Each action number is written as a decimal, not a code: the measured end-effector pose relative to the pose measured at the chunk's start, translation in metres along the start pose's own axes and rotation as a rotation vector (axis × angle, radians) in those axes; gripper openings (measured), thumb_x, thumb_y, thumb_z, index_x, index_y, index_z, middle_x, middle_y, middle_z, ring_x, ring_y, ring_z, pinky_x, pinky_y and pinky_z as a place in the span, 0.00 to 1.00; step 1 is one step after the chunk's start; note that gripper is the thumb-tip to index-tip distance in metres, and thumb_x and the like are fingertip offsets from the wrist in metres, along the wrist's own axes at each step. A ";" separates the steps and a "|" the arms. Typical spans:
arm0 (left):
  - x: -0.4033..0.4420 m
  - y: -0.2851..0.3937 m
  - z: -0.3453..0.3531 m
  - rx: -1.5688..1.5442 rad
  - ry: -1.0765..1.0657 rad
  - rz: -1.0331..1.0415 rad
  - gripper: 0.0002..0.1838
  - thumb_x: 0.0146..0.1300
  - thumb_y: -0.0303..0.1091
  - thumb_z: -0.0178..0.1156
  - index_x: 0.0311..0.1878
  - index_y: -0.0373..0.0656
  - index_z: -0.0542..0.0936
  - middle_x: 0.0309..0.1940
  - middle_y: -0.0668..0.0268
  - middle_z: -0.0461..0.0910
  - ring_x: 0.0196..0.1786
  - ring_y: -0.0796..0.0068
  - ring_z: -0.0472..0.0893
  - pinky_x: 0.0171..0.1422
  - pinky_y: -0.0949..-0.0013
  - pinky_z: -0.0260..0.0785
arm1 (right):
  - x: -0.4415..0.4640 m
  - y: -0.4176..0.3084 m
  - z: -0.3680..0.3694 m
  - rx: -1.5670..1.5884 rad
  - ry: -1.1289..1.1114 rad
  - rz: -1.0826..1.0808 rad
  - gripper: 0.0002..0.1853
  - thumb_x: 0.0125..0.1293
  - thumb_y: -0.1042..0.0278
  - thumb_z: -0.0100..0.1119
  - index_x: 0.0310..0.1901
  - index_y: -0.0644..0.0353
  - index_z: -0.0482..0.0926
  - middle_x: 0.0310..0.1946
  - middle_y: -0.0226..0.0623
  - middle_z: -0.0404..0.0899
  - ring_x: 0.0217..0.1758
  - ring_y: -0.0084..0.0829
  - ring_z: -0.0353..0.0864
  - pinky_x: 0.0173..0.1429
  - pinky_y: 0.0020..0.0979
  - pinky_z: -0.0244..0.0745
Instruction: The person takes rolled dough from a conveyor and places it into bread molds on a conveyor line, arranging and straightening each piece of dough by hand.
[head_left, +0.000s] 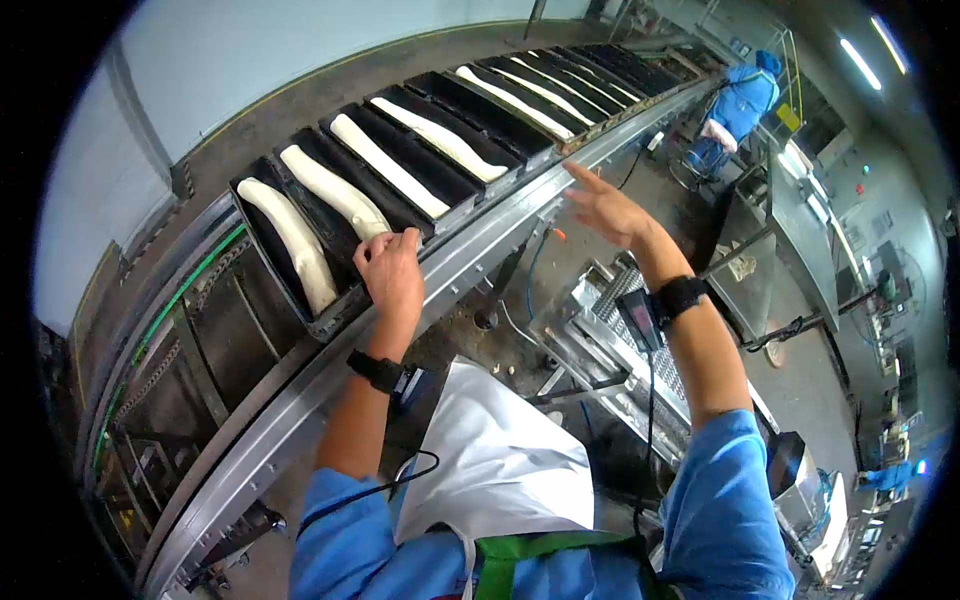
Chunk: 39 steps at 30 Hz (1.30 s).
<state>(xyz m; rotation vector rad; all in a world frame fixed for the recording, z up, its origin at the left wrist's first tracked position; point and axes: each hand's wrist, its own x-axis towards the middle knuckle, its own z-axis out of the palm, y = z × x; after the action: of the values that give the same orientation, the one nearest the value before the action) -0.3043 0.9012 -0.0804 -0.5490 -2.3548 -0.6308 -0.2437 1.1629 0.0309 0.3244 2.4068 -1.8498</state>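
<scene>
Black rectangular pans (475, 128) stand side by side on a metal conveyor, most with a long pale dough strip inside. My left hand (392, 272) touches the near end of the second dough strip (333, 190), its fingers bent at the pan's edge; what they grip, if anything, is hidden. To its left lies the nearest dough strip (290, 240) in its own pan. My right hand (607, 207) hangs in the air beside the conveyor's metal rail (530, 200), fingers apart, holding nothing.
A co-worker in blue (745, 100) is at the far right, beyond the conveyor. Below my right arm stands a metal machine with a mesh belt (635, 310). Steel tables (805, 240) are on the right. Curved conveyor track (215, 350) runs at the left.
</scene>
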 end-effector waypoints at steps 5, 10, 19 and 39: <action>-0.003 -0.002 0.000 0.008 -0.001 0.017 0.08 0.48 0.26 0.49 0.32 0.47 0.73 0.26 0.70 0.75 0.41 0.71 0.70 0.52 0.62 0.51 | -0.075 0.073 -0.059 -0.095 0.009 0.072 0.24 0.60 0.63 0.46 0.57 0.55 0.56 0.56 0.34 0.55 0.59 0.31 0.53 0.58 0.36 0.52; -0.004 -0.011 -0.008 0.166 -0.181 -0.023 0.11 0.50 0.29 0.50 0.39 0.50 0.74 0.33 0.68 0.75 0.42 0.70 0.71 0.51 0.61 0.54 | -0.218 0.189 -0.152 -0.697 0.274 0.312 0.30 0.52 0.63 0.56 0.57 0.55 0.57 0.56 0.43 0.57 0.58 0.38 0.56 0.58 0.42 0.53; -0.033 -0.049 -0.036 0.395 -0.159 0.052 0.15 0.57 0.37 0.46 0.48 0.52 0.71 0.41 0.65 0.74 0.46 0.67 0.70 0.51 0.62 0.55 | -0.499 0.299 -0.176 -1.365 0.642 1.254 0.22 0.52 0.64 0.47 0.52 0.45 0.62 0.58 0.36 0.53 0.60 0.43 0.53 0.51 0.48 0.59; -0.083 -0.073 -0.131 0.130 0.068 -0.038 0.08 0.48 0.31 0.52 0.33 0.40 0.75 0.30 0.61 0.73 0.39 0.66 0.70 0.49 0.66 0.54 | -0.489 0.227 -0.267 -1.288 0.789 0.490 0.17 0.47 0.62 0.54 0.35 0.65 0.69 0.29 0.45 0.74 0.28 0.40 0.75 0.32 0.33 0.70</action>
<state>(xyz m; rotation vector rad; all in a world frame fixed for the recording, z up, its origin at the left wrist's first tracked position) -0.2225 0.7515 -0.0672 -0.4196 -2.3275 -0.5007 0.2982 1.4201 -0.0165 1.4202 2.9099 0.2555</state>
